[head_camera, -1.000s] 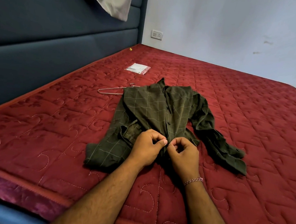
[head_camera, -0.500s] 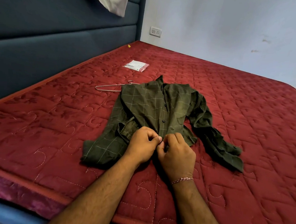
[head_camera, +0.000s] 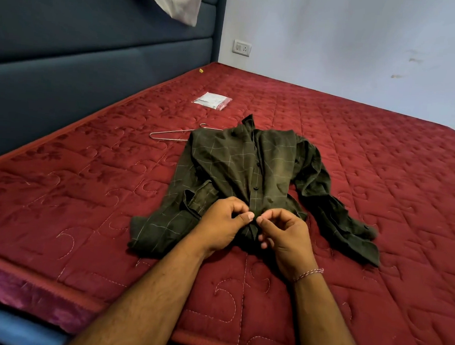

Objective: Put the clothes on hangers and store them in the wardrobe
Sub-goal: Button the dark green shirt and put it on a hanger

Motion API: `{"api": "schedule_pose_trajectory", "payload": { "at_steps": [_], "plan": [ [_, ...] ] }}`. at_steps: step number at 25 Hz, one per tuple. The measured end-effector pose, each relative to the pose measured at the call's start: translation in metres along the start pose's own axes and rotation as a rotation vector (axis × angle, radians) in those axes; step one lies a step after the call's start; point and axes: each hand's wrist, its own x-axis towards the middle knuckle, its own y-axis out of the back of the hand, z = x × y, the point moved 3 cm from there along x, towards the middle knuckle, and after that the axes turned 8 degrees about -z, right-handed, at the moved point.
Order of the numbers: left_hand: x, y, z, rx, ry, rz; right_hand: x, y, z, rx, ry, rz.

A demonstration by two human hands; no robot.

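Shirt (head_camera: 237,173) lies centre frame on the bed (head_camera: 83,216). Placket now pinched by left hand (head_camera: 224,220) and right hand (head_camera: 284,235), right fingers (head_camera: 264,220) uncurled since earlier — buttoning under way; hanger (head_camera: 169,136) untouched, upper left of shirt.

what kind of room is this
Most likely a bedroom: a red quilted mattress against a padded blue headboard, with a green checked shirt and a wire hanger lying on it.

Head view — looking down, close over mattress (head_camera: 83,216).
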Motion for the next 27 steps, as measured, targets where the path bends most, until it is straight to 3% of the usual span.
{"api": "schedule_pose_trajectory", "payload": {
  "at_steps": [3, 5, 6, 7, 9, 11, 12, 14, 16, 17, 19, 21, 24, 26, 27],
  "plan": [
    [-0.003, 0.006, 0.004, 0.081, -0.006, 0.245, -0.003, 0.003, -0.005, -0.326, 0.144, 0.187],
    [-0.019, 0.019, 0.010, 0.177, -0.106, 0.487, -0.016, 0.005, -0.008, -0.646, 0.284, 0.140],
    [-0.028, 0.022, 0.013, 0.249, -0.145, 0.495, -0.026, 0.003, -0.006, -0.821, 0.310, 0.081],
    [-0.036, 0.020, 0.015, 0.370, -0.140, 0.404, -0.034, 0.000, -0.003, -1.022, 0.306, 0.033],
    [-0.045, 0.006, 0.011, 0.797, -0.019, 0.107, -0.037, -0.001, 0.006, -1.292, 0.320, 0.022],
    [-0.044, -0.002, 0.002, 0.979, 0.008, 0.046, -0.036, -0.002, 0.003, -1.179, 0.379, 0.055],
    [-0.045, 0.000, 0.008, 0.898, -0.046, 0.130, -0.037, 0.000, -0.002, -1.010, 0.386, 0.074],
    [-0.046, 0.016, 0.023, 0.509, -0.196, 0.363, -0.039, 0.006, -0.013, -0.672, 0.375, 0.134],
    [-0.041, 0.041, 0.046, 0.257, -0.289, 0.417, -0.041, 0.013, -0.038, -0.469, 0.373, 0.127],
    [-0.036, 0.056, 0.065, 0.274, -0.311, 0.346, -0.041, 0.017, -0.058, -0.453, 0.385, 0.069],
    [-0.026, 0.088, 0.110, 0.350, -0.267, -0.013, -0.035, 0.032, -0.103, -0.560, 0.361, -0.144],
    [-0.016, 0.120, 0.149, 0.378, -0.130, -0.373, -0.032, 0.046, -0.149, -0.633, 0.235, -0.376],
    [0.007, 0.152, 0.178, 0.523, 0.070, -0.717, -0.020, 0.056, -0.190, -0.759, -0.015, -0.596],
    [0.045, 0.157, 0.183, 0.685, 0.134, -0.796, 0.010, 0.059, -0.211, -0.938, -0.088, -0.560],
    [0.074, 0.160, 0.190, 0.778, 0.123, -0.645, 0.034, 0.059, -0.231, -1.048, -0.028, -0.355]
  ]
}}
